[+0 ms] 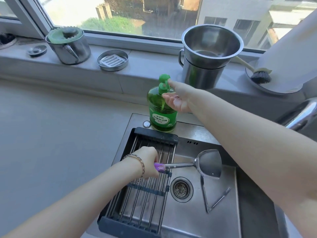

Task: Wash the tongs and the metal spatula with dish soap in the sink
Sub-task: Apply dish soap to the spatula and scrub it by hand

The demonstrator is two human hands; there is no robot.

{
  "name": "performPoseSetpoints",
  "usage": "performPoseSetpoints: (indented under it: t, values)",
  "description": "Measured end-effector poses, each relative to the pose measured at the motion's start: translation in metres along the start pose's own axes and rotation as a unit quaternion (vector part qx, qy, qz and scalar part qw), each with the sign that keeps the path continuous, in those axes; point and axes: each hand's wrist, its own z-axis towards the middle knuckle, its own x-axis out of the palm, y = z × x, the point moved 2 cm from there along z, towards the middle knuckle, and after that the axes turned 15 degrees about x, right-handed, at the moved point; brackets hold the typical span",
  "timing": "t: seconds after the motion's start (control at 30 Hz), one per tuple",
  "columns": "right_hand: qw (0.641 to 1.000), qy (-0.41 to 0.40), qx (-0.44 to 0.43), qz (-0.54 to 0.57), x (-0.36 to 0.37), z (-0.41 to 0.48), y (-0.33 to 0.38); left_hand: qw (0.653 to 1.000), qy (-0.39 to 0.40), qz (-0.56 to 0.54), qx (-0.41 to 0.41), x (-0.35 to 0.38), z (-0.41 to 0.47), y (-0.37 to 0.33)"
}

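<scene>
My left hand (147, 162) grips the purple handle of the metal spatula (208, 163), holding its blade level over the sink (228, 219). The metal tongs (213, 197) lie spread open on the sink floor, right of the drain (181, 189). A green dish soap bottle (162, 111) stands on the sink's back ledge. My right hand (178, 98) is at its pump: the thumb rests on the pump head, and the cupped palm sits under the nozzle with a little soap in it.
A black-framed roll-up drying rack (145, 191) covers the sink's left part. On the window sill stand a lidded steel pot (68, 46), a round steel tray (112, 60), stacked steel pots (208, 55) and a dish brush (257, 74). The faucet (301, 115) is at right.
</scene>
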Motion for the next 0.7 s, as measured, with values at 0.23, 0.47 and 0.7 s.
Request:
performPoseSetpoints:
  t: [0.23, 0.47, 0.7]
  values:
    - [0.978, -0.107, -0.179, 0.004, -0.050, -0.029, -0.135, 0.996, -0.039, -0.081, 0.009, 0.007, -0.016, -0.022]
    - [0.693, -0.215, -0.503, -0.470, -0.095, -0.038, -0.256, 0.975, -0.029, -0.216, 0.049, 0.030, -0.039, -0.063]
    - [0.653, -0.250, -0.498, -0.513, -0.114, -0.053, -0.261, 0.965, -0.045, -0.251, 0.057, 0.038, -0.061, -0.080]
